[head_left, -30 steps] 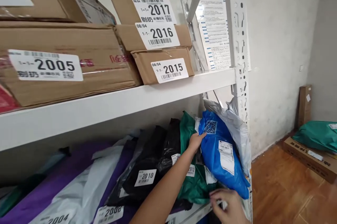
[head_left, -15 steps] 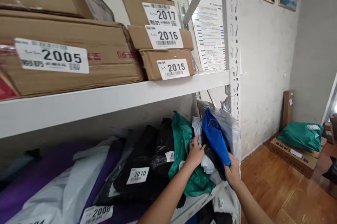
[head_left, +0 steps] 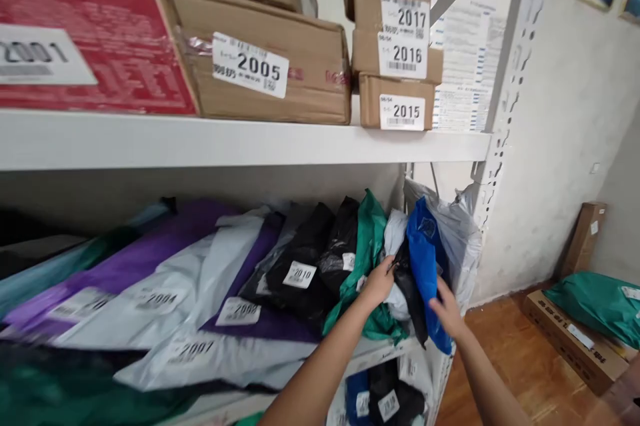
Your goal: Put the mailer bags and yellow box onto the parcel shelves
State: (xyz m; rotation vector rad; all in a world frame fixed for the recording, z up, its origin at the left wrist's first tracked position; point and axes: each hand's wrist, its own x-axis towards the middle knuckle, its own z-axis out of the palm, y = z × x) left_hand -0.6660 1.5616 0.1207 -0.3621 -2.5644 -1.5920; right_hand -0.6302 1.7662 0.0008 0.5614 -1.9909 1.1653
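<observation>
Parcels stand filed; our left hand (head_left: 379, 281) parts the green bag (head_left: 369, 239), fingers spread, while our right hand (head_left: 447, 309) presses the blue parcel (head_left: 426, 259) into its lower-shelf gap, nearly seated.

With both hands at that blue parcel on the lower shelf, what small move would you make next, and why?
Probably ease the blue parcel further in: it stands upright between the black bags and grey bag, right hand on its lower edge, left hand holding back the green bag.
</observation>
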